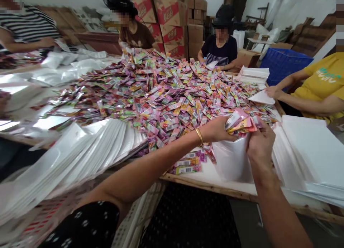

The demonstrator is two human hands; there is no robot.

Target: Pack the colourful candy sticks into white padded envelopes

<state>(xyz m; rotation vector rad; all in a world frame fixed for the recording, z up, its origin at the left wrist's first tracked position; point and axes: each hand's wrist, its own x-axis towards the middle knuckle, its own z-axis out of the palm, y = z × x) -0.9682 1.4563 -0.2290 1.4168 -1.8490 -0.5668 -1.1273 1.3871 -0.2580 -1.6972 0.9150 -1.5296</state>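
Observation:
My left hand (217, 129), with a gold bangle at the wrist, is closed around a bunch of small colourful packets (239, 122). Below it hangs a translucent plastic bag (231, 161), its mouth just under the packets. On the bag's right edge my right hand (260, 139) is closed, its fingers up against the packets; the fingertips are partly hidden. A few packets (188, 165) lie in a short row on the table by the front edge. Beyond my hands spreads a large heap of the same packets (172, 94).
Stacks of flat plastic bags lie to my left (99, 151) and right (309, 151). Filled bags (51, 74) lie far left. Several people sit around the table; a yellow-shirted person (319, 87) handles a white bag. Behind are cartons (172, 22) and a blue crate (282, 63).

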